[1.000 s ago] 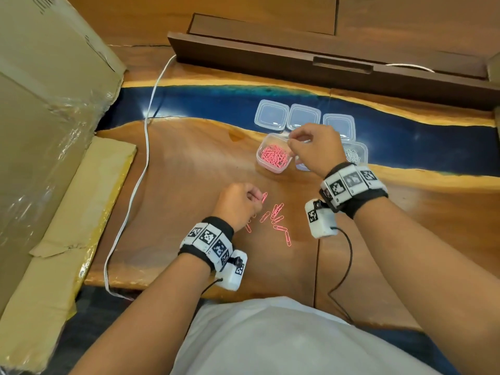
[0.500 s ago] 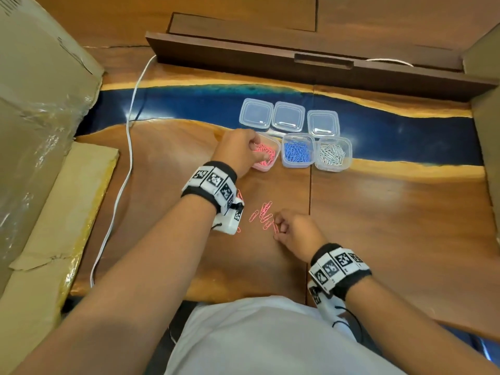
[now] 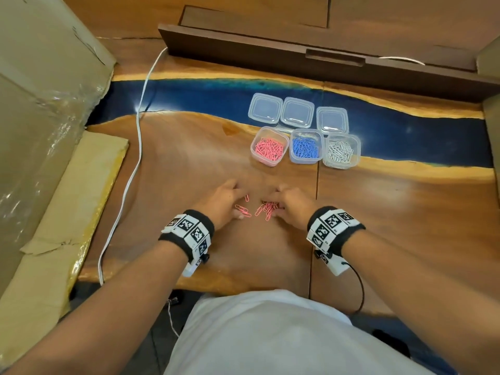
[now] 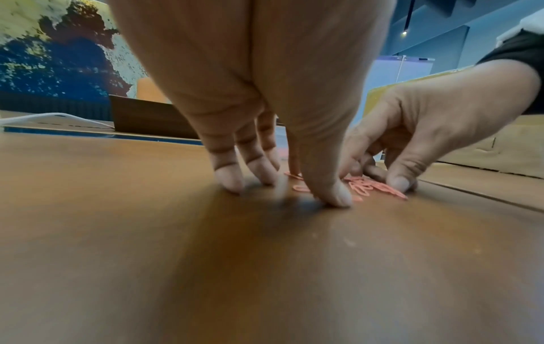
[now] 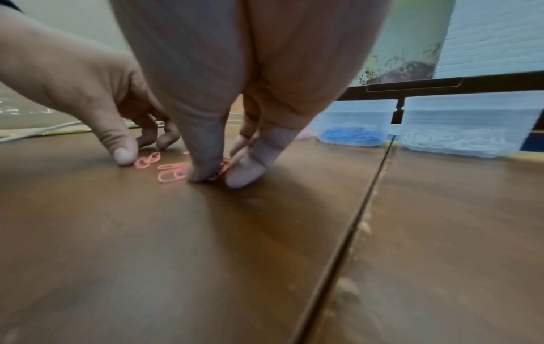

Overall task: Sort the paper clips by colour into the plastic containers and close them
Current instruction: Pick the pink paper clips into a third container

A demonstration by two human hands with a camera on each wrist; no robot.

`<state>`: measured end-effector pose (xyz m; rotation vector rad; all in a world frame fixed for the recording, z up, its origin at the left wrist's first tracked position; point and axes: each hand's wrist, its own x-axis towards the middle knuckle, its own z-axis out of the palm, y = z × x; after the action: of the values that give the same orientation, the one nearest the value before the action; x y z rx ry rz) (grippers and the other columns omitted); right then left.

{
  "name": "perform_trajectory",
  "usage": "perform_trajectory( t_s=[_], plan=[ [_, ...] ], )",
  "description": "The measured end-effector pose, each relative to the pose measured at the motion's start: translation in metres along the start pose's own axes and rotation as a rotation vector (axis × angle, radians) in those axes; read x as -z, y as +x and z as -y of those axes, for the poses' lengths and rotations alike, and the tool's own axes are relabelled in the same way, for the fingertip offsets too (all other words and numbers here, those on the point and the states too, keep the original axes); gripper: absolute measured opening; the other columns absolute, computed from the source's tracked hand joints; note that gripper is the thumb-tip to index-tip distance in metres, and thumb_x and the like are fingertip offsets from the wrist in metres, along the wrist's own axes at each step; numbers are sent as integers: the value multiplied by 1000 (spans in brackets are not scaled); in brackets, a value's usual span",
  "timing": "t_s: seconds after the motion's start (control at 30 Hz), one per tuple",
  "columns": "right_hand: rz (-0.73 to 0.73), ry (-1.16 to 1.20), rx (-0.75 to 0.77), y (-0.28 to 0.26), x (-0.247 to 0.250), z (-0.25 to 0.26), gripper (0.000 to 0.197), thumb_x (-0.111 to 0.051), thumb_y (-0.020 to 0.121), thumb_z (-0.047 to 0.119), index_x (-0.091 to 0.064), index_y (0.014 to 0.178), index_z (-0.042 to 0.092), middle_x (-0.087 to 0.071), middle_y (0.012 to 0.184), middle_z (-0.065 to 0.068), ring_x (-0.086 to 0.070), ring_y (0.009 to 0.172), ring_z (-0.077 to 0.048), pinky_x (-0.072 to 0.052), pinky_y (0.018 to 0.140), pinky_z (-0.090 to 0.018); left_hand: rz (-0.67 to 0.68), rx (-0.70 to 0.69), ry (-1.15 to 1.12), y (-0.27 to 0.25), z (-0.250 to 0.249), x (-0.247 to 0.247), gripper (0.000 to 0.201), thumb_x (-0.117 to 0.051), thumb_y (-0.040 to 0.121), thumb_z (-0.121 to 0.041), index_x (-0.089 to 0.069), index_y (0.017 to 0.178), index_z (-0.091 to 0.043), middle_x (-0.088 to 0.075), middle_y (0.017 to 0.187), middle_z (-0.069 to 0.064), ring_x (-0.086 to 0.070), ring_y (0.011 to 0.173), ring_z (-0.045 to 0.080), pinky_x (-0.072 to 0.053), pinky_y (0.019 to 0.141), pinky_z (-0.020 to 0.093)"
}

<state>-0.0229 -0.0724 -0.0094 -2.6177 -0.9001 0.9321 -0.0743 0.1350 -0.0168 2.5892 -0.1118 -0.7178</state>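
Note:
Three open clear containers stand in a row: pink clips (image 3: pixel 269 147), blue clips (image 3: pixel 305 147) and white clips (image 3: pixel 341 152). Their three lids (image 3: pixel 297 112) lie just behind them. Several loose pink paper clips (image 3: pixel 266 208) lie on the wooden table near me. My right hand (image 3: pixel 273 204) pinches a bunch of them between thumb and fingers (image 5: pixel 200 170). My left hand (image 3: pixel 240 201) has its fingertips (image 4: pixel 229 183) and thumb on the table, around a few other pink clips (image 3: pixel 242 211); none is gripped.
A white cable (image 3: pixel 135 147) runs down the left of the table (image 3: pixel 189 163). Cardboard wrapped in plastic film (image 3: pixel 48 104) stands at the left. A dark wooden ledge (image 3: pixel 297 60) runs along the back. A seam (image 5: pixel 368 181) in the tabletop lies right of my hands.
My left hand has come back from the pink container to the loose clips. My right hand stayed there and has drawn the clips into a bunch.

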Motion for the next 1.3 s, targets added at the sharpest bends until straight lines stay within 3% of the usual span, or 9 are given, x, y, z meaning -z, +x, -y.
perform_trajectory(
  t_s=[0.1, 0.23, 0.4, 0.73, 0.93, 1.07, 1.17, 1.3],
  plan=[
    [-52, 31, 37, 0, 2, 3, 33, -62, 91, 23, -65, 124, 22, -60, 112, -6, -59, 101, -25, -46, 91, -36, -39, -21, 54, -1, -4, 1, 40, -68, 85, -29, -61, 122, -15, -52, 119, 3, -55, 108, 26, -45, 90, 37],
    [-44, 18, 7, 1, 1, 4, 24, -61, 91, 26, -68, 113, 18, -59, 106, -4, -58, 97, -23, -47, 87, -36, -84, -31, 75, 0, -8, -5, 24, -61, 90, -28, -65, 105, -9, -57, 108, 6, -58, 99, 29, -45, 84, 37],
    [-66, -5, -25, 5, 3, 10, 13, -62, 88, 26, -66, 94, 15, -54, 101, -2, -57, 88, -22, -43, 73, -30, -110, -25, 104, 0, -17, -8, 22, -57, 92, -25, -66, 104, -8, -56, 107, 9, -58, 96, 30, -46, 80, 36],
    [-63, -110, -71, 11, 1, 24, 17, -55, 86, 19, -65, 94, 9, -63, 98, -11, -61, 88, -32, -45, 70, -33, -142, 1, 282, -3, -37, -9, 19, -47, 90, -16, -61, 98, -7, -63, 101, 15, -62, 90, 37, -43, 66, 38],
    [-165, 188, -138, 6, 6, 19, 12, -67, 80, 23, -73, 84, 13, -70, 80, -5, -64, 76, -22, -53, 68, -33, -122, -5, 278, -5, -36, -10, 18, -48, 88, -14, -61, 99, -8, -64, 100, 14, -63, 89, 36, -38, 63, 35],
    [-369, 374, -121, 9, 36, 22, 16, -73, 82, 22, -73, 76, 7, -69, 69, -5, -57, 59, -13, -47, 57, -21, -147, -18, 163, -8, -29, -14, 18, -52, 87, -15, -60, 102, -9, -60, 105, 12, -61, 92, 36, -50, 71, 40],
    [-460, 360, -181, 32, 67, 16, 8, -69, 79, 12, -74, 82, 7, -71, 81, -8, -62, 74, -18, -54, 74, -29, -187, 39, -2, -10, -27, -18, 31, -62, 87, -29, -53, 111, -12, -54, 112, 7, -58, 96, 31, -50, 79, 43],
    [-407, 223, -238, 56, 92, 11, 19, -69, 81, 12, -73, 100, 9, -69, 102, -8, -64, 96, -22, -51, 80, -30, -157, 124, -19, -13, -38, -24, 73, -70, 73, -57, -45, 124, -11, -44, 119, 5, -49, 106, 26, -48, 87, 38]
  ],
)
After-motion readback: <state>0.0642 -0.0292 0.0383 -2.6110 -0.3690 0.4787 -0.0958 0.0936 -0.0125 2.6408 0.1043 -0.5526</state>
